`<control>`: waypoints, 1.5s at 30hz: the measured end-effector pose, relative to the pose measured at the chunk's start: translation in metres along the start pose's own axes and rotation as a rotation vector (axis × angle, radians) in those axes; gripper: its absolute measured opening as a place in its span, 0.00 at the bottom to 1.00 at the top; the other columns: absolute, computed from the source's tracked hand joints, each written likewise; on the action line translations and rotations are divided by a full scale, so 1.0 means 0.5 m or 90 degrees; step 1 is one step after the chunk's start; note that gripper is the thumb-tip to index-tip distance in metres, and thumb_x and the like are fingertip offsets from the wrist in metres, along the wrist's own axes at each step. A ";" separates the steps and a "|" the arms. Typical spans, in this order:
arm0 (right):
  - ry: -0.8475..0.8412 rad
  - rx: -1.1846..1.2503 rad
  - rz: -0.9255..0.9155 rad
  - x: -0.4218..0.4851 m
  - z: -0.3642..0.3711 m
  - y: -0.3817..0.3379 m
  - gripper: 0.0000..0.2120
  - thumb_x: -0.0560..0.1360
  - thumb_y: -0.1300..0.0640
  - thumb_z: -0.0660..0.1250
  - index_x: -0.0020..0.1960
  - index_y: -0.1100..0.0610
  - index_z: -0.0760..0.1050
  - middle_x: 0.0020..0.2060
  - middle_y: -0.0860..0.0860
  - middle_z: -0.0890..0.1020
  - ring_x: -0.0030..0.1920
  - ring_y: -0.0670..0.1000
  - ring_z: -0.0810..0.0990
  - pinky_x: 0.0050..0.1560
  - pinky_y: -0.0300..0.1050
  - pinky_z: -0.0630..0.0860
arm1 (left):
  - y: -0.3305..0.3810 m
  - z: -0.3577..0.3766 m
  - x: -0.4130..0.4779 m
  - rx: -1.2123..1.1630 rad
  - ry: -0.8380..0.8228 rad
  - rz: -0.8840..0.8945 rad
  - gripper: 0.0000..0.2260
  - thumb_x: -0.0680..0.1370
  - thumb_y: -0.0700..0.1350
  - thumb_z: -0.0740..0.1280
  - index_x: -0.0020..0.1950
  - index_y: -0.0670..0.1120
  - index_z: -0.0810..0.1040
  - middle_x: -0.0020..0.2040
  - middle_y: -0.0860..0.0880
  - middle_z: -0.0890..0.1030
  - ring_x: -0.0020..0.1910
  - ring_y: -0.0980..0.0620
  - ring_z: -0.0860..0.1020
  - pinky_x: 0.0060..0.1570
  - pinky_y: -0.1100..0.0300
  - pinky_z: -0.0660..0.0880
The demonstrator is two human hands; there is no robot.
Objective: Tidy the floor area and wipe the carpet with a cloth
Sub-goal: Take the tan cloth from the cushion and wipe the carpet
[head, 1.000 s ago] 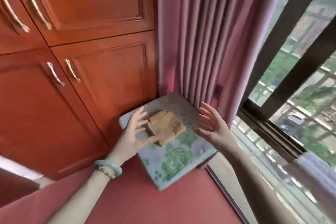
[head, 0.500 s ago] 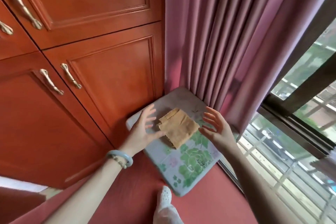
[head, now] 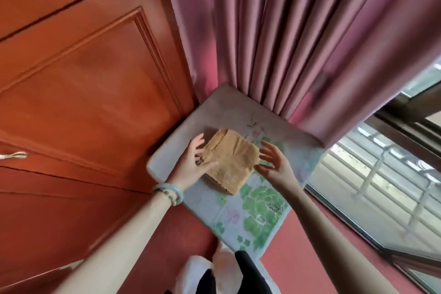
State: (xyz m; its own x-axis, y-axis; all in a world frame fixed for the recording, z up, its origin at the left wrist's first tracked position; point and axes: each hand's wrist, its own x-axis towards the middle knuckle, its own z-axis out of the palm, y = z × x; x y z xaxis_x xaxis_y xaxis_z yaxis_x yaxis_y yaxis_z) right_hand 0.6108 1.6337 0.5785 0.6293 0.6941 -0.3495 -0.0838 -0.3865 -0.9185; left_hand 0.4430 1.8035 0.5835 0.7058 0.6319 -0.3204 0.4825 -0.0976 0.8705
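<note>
- The folded tan cloth (head: 230, 160) is lying just below the middle of the frame, on a floral cushion (head: 253, 207) tucked into the corner.
- The left hand (head: 193, 164) is touching the cloth's left edge, thumb lying over the fabric and fingers spread; it looks like the start of a pick-up, not yet a closed hold.
- The right hand (head: 274, 162) is hovering just beside the cloth's right edge, fingers wide apart and holding nothing, probably framing it for a two-handed lift.
- The cushion is sitting on red carpet (head: 298, 241), which is showing across the lower frame and waiting to be wiped.
- A wooden cabinet (head: 83, 90) is filling the left, pink curtains (head: 286, 31) the top, a window (head: 381, 186) the right.
</note>
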 end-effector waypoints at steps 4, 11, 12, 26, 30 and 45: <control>0.043 -0.015 0.087 0.040 0.010 0.071 0.26 0.70 0.69 0.70 0.62 0.51 0.69 0.53 0.52 0.77 0.54 0.53 0.78 0.58 0.53 0.77 | -0.064 0.007 0.066 0.102 -0.007 -0.068 0.36 0.72 0.44 0.73 0.75 0.44 0.57 0.73 0.45 0.64 0.71 0.49 0.64 0.65 0.62 0.60; 0.124 0.029 0.257 0.098 0.070 0.166 0.27 0.71 0.64 0.70 0.68 0.57 0.66 0.55 0.55 0.75 0.50 0.52 0.77 0.42 0.39 0.75 | -0.122 0.015 0.178 0.282 -0.044 -0.143 0.36 0.74 0.51 0.70 0.76 0.43 0.56 0.74 0.43 0.62 0.74 0.46 0.57 0.71 0.53 0.57; 0.131 0.063 0.281 0.104 0.078 0.176 0.28 0.71 0.65 0.70 0.69 0.58 0.65 0.56 0.56 0.75 0.49 0.52 0.76 0.39 0.37 0.75 | -0.129 0.020 0.193 0.290 -0.060 -0.150 0.36 0.74 0.51 0.70 0.76 0.43 0.56 0.74 0.43 0.62 0.74 0.46 0.57 0.71 0.53 0.58; 0.169 0.360 0.513 0.175 0.133 0.246 0.13 0.72 0.62 0.69 0.55 0.62 0.74 0.47 0.57 0.78 0.45 0.54 0.77 0.46 0.49 0.75 | -0.188 0.066 0.317 0.139 -0.246 -0.402 0.43 0.74 0.51 0.71 0.77 0.42 0.46 0.76 0.44 0.58 0.74 0.45 0.60 0.71 0.52 0.58; 0.222 0.341 0.462 0.180 0.136 0.213 0.11 0.73 0.62 0.65 0.55 0.62 0.75 0.45 0.57 0.78 0.48 0.56 0.77 0.47 0.52 0.74 | -0.177 0.057 0.319 0.137 -0.271 -0.361 0.31 0.73 0.47 0.72 0.72 0.42 0.64 0.67 0.44 0.73 0.63 0.46 0.73 0.64 0.52 0.69; 0.388 0.332 0.193 0.011 0.080 -0.089 0.10 0.72 0.56 0.67 0.52 0.58 0.76 0.45 0.53 0.81 0.46 0.48 0.79 0.44 0.43 0.75 | 0.143 0.045 0.196 0.151 -0.406 0.217 0.22 0.75 0.43 0.68 0.69 0.52 0.68 0.63 0.53 0.73 0.63 0.56 0.72 0.66 0.57 0.68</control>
State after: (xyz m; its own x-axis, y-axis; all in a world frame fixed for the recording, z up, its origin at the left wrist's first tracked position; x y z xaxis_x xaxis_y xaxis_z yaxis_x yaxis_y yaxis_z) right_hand 0.5870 1.6792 0.6101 0.8153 0.1005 -0.5702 -0.5660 -0.0695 -0.8215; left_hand 0.5584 1.8408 0.6061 0.9641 -0.0219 -0.2645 0.2317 -0.4161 0.8793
